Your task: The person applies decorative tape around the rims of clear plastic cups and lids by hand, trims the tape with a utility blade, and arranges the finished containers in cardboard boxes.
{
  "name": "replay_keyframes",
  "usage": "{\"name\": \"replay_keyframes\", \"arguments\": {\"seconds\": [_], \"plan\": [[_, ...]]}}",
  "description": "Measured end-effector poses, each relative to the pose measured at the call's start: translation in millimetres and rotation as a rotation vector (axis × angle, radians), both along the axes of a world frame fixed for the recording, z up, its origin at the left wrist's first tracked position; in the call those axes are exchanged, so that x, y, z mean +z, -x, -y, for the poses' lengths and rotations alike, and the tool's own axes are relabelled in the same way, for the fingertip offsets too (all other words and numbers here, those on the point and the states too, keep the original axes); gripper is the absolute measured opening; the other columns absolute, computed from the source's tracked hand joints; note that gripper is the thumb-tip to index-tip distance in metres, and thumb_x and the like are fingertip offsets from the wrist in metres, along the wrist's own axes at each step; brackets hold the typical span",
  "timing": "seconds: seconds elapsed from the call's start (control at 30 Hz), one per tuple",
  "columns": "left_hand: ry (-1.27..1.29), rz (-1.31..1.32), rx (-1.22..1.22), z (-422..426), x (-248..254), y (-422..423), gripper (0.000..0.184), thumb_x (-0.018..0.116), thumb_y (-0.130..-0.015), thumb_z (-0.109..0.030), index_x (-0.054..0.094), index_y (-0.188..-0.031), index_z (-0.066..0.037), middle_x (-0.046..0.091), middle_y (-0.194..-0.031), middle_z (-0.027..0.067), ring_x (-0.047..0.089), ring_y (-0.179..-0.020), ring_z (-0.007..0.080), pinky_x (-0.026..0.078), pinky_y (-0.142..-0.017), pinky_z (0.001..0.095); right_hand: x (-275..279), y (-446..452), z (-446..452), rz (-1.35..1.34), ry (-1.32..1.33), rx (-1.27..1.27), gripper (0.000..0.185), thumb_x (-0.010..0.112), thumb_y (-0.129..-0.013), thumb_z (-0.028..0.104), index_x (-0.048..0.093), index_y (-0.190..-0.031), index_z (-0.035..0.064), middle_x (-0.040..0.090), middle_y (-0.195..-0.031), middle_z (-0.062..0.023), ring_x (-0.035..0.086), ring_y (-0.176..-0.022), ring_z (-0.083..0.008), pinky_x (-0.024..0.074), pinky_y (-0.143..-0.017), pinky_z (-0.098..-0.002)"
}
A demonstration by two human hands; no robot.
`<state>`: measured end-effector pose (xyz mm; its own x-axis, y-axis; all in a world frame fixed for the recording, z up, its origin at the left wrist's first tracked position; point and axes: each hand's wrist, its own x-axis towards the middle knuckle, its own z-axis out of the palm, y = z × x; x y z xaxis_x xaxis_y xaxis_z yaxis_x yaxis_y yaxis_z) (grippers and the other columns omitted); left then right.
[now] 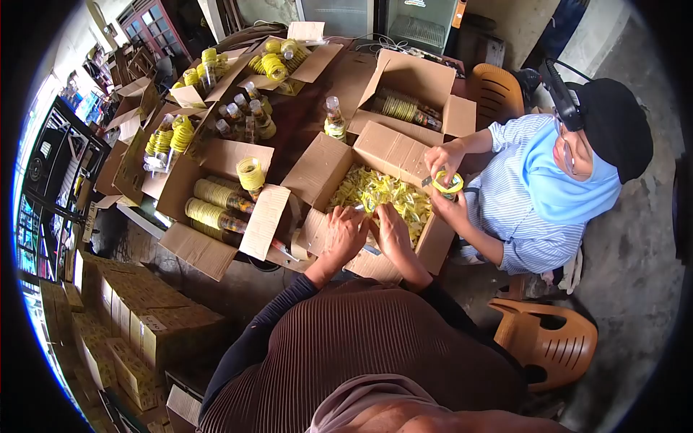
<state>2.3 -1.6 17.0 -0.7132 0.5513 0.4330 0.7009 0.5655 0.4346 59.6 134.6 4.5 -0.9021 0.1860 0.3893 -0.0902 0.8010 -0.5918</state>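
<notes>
My left hand (345, 234) and my right hand (392, 232) are close together over the near edge of an open cardboard box (314, 167). Fingers on both hands are bent and pinched, but what is between them is too small to make out. Beneath and beyond my fingertips, the box holds a heap of small yellow and clear plastic pieces (382, 189). Some of these pieces lie right by my fingertips. A small dark flat item (371, 250) lies on the near flap, between my wrists.
A co-worker (545, 195) at the right holds a yellow-rimmed piece (447, 184) over the box's edge. Boxes with stacked yellow-ringed cups (209, 213) stand on the left. Several clear bottles (245, 108) stand on the table. An orange chair (548, 335) is at lower right.
</notes>
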Motion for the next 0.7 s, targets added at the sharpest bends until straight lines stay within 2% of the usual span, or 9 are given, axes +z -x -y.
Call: {"name": "replay_keyframes", "arguments": {"seconds": [0.13,0.33,0.43,0.5,0.53,0.63,0.7], "plan": [[0.005,0.038,0.003,1.8,-5.0,2.2,0.011,0.064,-0.08,-0.014,0.069,-0.084,-0.005,0.064,-0.089,0.0099,0.056,-0.09,0.0301,0.044,-0.08,0.0412,-17.7,2.3,-2.0,0.062,-0.014,-0.02,0.019,0.062,-0.083,0.01,0.047,-0.093,0.002,0.054,-0.089,-0.019,0.058,-0.081,-0.0379,0.0485,-0.067,-0.045],[0.062,0.066,-0.026,0.7,-8.9,-0.1,0.01,0.064,-0.079,-0.012,0.069,-0.084,-0.005,0.059,-0.089,0.0102,0.055,-0.093,0.0304,0.045,-0.08,0.0404,-20.3,-2.9,-5.8,0.176,-0.106,-0.012,0.019,0.059,-0.086,0.018,0.052,-0.094,0.0022,0.059,-0.085,-0.0198,0.062,-0.074,-0.0386,0.0505,-0.061,-0.0454],[0.025,0.046,-0.085,1.8,-7.9,0.6,0.013,0.064,-0.081,-0.012,0.067,-0.091,-0.005,0.057,-0.089,0.0118,0.058,-0.088,0.0317,0.048,-0.075,0.0415,-24.5,-2.9,-6.3,0.167,-0.089,0.033,0.019,0.059,-0.087,0.02,0.054,-0.092,0.0019,0.06,-0.085,-0.0204,0.062,-0.074,-0.038,0.0506,-0.061,-0.0454],[0.024,0.248,-0.059,0.1,-3.5,-2.3,0.019,0.063,-0.083,-0.014,0.064,-0.099,-0.005,0.056,-0.091,0.013,0.062,-0.08,0.0335,0.051,-0.066,0.0429,-22.7,-4.8,-6.9,0.175,-0.061,0.051,0.019,0.059,-0.087,0.019,0.054,-0.091,0.0016,0.06,-0.083,-0.0202,0.062,-0.074,-0.0382,0.0502,-0.062,-0.0458],[0.035,0.205,-0.093,0.6,-9.5,-0.9,0.017,0.062,-0.085,-0.013,0.061,-0.099,-0.005,0.056,-0.093,0.0145,0.063,-0.074,0.0356,0.051,-0.06,0.0443,-21.2,-6.0,-7.0,0.176,-0.038,0.075,0.019,0.059,-0.087,0.019,0.053,-0.091,0.0014,0.06,-0.08,-0.02,0.062,-0.074,-0.0384,0.0497,-0.063,-0.0461],[0.097,0.27,-0.105,0.1,-16.0,-0.8,0.01,0.057,-0.087,-0.01,0.058,-0.095,-0.005,0.055,-0.094,0.015,0.063,-0.076,0.0367,0.051,-0.061,0.0454,-36.4,-4.0,-9.8,0.065,0.023,0.066,0.017,0.058,-0.088,0.017,0.052,-0.088,0.0008,0.058,-0.078,-0.0218,0.06,-0.073,-0.0404,0.0467,-0.062,-0.0469],[0.089,0.245,-0.109,-1.1,-15.3,-3.6,0.009,0.054,-0.087,-0.008,0.057,-0.095,-0.005,0.055,-0.094,0.0152,0.063,-0.076,0.0373,0.051,-0.061,0.0459,-39.3,-1.3,-8.8,0.108,0.121,0.034,0.017,0.057,-0.088,0.016,0.052,-0.086,0.0004,0.057,-0.077,-0.0229,0.059,-0.073,-0.0417,0.0451,-0.062,-0.047]]}}
